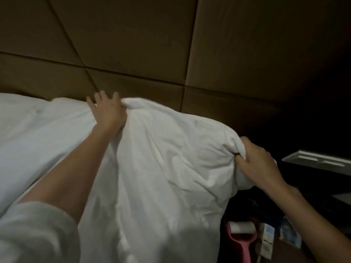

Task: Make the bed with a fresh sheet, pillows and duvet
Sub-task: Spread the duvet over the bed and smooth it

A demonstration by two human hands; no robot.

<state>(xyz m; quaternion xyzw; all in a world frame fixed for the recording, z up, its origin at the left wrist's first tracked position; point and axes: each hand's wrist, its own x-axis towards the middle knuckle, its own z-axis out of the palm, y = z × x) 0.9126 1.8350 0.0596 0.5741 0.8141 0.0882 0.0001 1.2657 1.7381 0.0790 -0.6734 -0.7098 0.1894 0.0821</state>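
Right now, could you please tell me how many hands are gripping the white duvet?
2. The left hand holds the duvet at its top edge by the padded headboard; the right hand grips its bunched right corner.

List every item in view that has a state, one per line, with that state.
duvet: rumpled, top edge lifted near the headboard, held by both hands.
left hand: fingers spread, gripping the duvet's top edge.
right hand: clenched on the duvet's corner.
headboard: padded panels, bare.
pink lint roller: lying beside the bed.
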